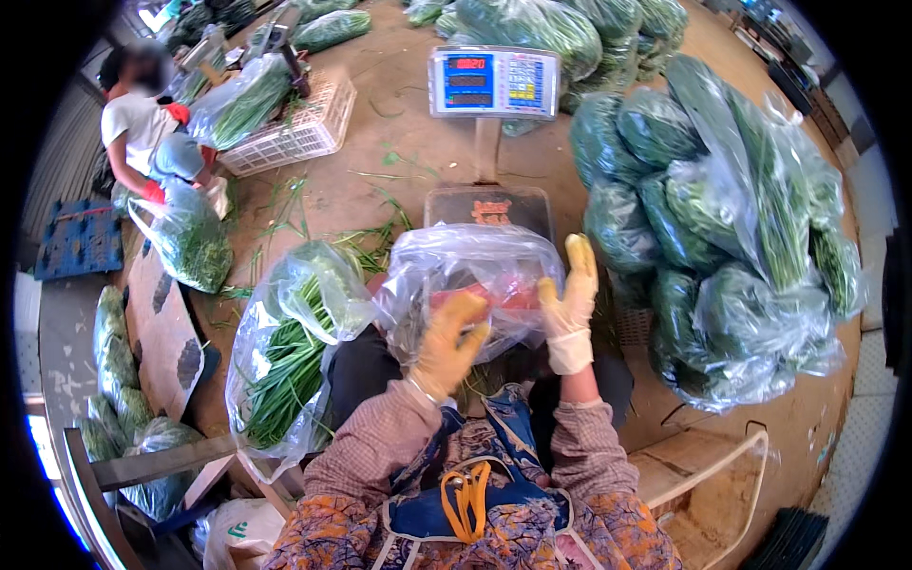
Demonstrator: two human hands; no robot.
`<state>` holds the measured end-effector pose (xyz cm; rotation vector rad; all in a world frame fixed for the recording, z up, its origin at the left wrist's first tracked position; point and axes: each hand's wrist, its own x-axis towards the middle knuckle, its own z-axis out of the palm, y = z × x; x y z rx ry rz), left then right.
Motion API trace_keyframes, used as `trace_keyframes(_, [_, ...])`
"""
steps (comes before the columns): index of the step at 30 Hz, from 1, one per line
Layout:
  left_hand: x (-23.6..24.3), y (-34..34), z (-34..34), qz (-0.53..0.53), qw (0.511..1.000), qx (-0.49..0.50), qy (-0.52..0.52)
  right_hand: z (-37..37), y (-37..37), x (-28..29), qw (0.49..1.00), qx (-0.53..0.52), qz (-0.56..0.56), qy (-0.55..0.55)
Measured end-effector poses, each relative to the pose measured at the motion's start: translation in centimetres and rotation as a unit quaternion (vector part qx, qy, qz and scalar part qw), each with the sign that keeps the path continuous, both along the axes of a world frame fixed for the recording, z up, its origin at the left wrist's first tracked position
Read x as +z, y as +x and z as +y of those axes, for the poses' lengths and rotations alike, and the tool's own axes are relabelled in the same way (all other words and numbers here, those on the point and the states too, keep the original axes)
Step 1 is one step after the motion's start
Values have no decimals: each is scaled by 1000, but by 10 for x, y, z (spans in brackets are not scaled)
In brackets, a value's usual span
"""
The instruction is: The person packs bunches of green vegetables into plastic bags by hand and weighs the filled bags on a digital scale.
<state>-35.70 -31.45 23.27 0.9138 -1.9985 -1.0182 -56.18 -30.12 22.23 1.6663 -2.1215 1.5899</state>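
Observation:
My left hand (448, 344), in a yellowish glove, is in front of a clear plastic bag (475, 252). Its fingers bend forward with the thumb apart, and I see nothing held in them. My right hand (572, 299), gloved alike, is raised at the bag's right side with fingers stretched upward. Spread over my lap, the bag has something red (499, 296) showing through it. Left of it leans a clear bag of long green stalks (285, 375). Just beyond stands a weighing scale (489, 204), its display panel (494, 84) lit on a post.
Filled bags of greens (722, 218) are heaped on the right, and more bags (570, 38) lie at the back. A person (142, 133) handles a bag of greens (185, 237) beside a white crate (299, 128). A wooden box (708, 484) stands at lower right; loose stalks (370, 247) litter the floor.

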Motion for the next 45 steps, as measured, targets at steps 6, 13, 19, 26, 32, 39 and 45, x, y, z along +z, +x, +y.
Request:
trace_keyframes(6, [18,-46,72,187,953,-96,217,-1,16,-12,999,-25,3,27])
trace_keyframes(13, [29,-26,86,171,892,-157,387,5,40,14,999,-14,-37,17])
trace_keyframes(19, [60,-16,88,70,799,-282,526,13,50,31,1000,-6,14,20])
trace_keyframes(26, [35,-2,84,3,841,-298,452,23,57,60,639,202,-733,-120])
trace_keyframes(32, [11,-6,85,223,872,-133,414,27,53,83,391,334,-823,-241])
trace_keyframes(39, [42,-28,95,332,760,-201,522,20,79,75,266,356,-870,-214])
trace_keyframes(45, [37,23,111,125,839,-241,472,-4,92,68,651,311,-687,-89])
